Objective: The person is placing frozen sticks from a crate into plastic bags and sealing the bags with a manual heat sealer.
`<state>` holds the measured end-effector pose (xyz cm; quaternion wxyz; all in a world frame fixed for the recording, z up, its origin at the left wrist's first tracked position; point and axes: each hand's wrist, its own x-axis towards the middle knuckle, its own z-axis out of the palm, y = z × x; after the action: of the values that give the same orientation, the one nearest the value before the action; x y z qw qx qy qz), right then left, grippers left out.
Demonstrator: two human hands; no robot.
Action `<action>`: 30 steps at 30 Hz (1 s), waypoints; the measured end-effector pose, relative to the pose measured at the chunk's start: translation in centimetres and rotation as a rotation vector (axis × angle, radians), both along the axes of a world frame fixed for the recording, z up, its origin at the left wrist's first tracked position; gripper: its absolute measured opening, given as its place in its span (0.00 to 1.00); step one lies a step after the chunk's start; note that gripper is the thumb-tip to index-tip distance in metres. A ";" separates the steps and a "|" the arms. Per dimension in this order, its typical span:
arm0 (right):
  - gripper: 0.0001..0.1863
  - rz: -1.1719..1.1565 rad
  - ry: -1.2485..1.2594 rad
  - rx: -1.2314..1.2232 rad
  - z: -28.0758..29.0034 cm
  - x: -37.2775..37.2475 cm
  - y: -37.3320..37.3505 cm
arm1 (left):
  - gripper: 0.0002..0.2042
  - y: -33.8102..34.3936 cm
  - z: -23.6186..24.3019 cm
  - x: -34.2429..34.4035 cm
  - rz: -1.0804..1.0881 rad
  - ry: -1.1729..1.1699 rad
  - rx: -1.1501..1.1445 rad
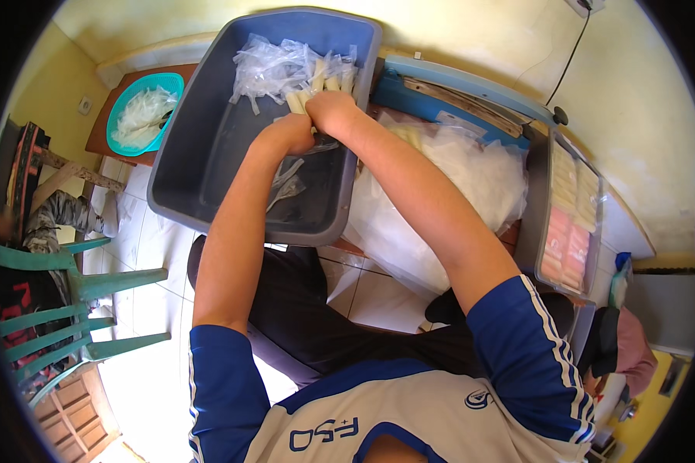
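Note:
My left hand [289, 134] and my right hand [333, 113] meet inside a large dark grey plastic tub [208, 166], over its right half. Both are closed, with the fingertips mostly turned away from view. Pale yellow sticks [296, 101] in clear plastic show right at the fingers of both hands; what each hand grips is hidden. Just beyond my right hand, several more pale sticks [332, 82] in clear wrapping lie together. A heap of crumpled clear plastic bags [266, 71] fills the far part of the tub. Loose clear plastic strips [287, 185] lie below my left hand.
Left of the tub, a turquoise basket [117, 116] holds clear plastic. To the right sit a big translucent bag [440, 177], a blue device with a long bar [471, 85], and a container [538, 170] of wrapped cream and pink packs. A green chair [77, 309] stands at left.

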<state>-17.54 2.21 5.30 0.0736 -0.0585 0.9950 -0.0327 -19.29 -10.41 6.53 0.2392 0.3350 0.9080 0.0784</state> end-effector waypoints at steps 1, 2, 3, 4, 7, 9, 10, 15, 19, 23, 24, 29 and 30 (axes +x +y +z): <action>0.09 0.016 0.046 0.032 0.6 0.2 -0.4 | 0.17 -0.3 0.1 0.0 0.003 0.000 -0.001; 0.08 0.031 0.093 0.064 1.3 0.4 -0.7 | 0.15 -0.5 0.2 0.1 0.055 0.041 0.031; 0.08 0.027 0.094 0.067 1.6 0.6 -0.4 | 0.14 -0.4 0.5 0.2 0.101 0.082 0.067; 0.08 0.017 0.191 0.006 2.0 0.8 -0.1 | 0.14 -0.3 0.7 0.3 0.096 0.083 0.070; 0.07 0.003 0.381 -0.184 3.1 1.7 1.3 | 0.15 -0.1 1.2 0.7 0.155 0.224 0.345; 0.08 0.002 0.476 -0.314 4.1 2.5 2.4 | 0.18 0.3 1.5 0.7 0.218 0.274 0.481; 0.09 0.058 0.624 -0.457 4.7 3.2 3.0 | 0.18 0.4 1.9 1.0 0.216 0.275 0.483; 0.10 0.011 0.667 -0.942 8.8 8.8 5.9 | 0.18 1.9 5.3 5.2 0.209 0.150 0.862; 0.14 -0.070 0.656 -1.048 9.4 14.9 6.9 | 0.20 2.5 6.0 9.5 0.177 -0.190 1.045; 0.14 -0.203 0.676 -1.198 9.2 20.9 8.3 | 0.20 4.2 6.2 14.1 0.089 -0.216 1.076; 0.14 -0.210 0.686 -1.192 9.1 22.3 8.9 | 0.20 4.8 6.3 15.0 0.031 -0.191 1.070; 0.13 -0.343 0.560 -1.403 7.4 28.4 10.4 | 0.16 6.7 3.4 17.4 -0.099 -0.071 1.065; 0.13 -0.347 0.568 -1.400 7.0 29.5 10.7 | 0.13 7.2 2.7 17.9 -0.101 -0.040 1.057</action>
<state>11.98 12.92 12.28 -0.2446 0.0593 0.7181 -0.6488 -1.43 -3.25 9.25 0.0584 0.4518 0.7226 0.5199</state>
